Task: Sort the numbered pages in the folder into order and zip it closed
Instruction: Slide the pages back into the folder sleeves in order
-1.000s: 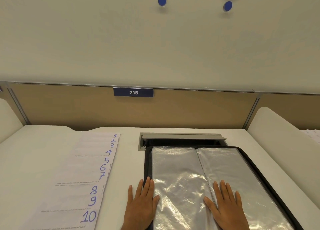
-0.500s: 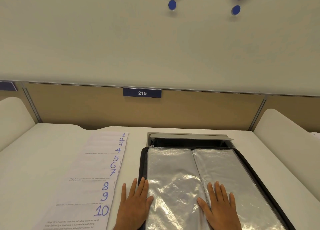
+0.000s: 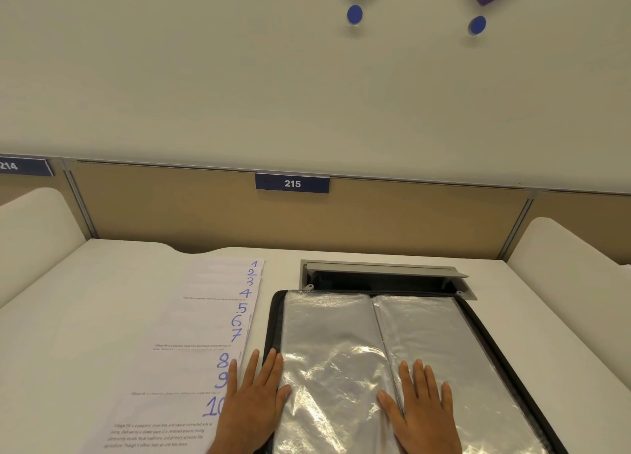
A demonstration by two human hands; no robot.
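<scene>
on the desk (image 3: pixel 532 320), open folder (image 3: pixel 273 320) holds clear sleeves (image 3: pixel 327 337).

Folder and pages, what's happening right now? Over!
Left hand flat across the folder edge, covering part of page 10. Right hand flat on the plastic sleeves. Folder open, unzipped. Pages fanned 1 to 10 beside it. Nothing blocking.

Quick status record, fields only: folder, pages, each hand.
folder: black zip folder lying open, clear plastic sleeves showing
pages: white numbered sheets fanned 1 to 10 on white desk, left of folder
left hand: flat, across folder's left edge, covering part of the 10
right hand: flat on right sleeve
zip: undone
</scene>
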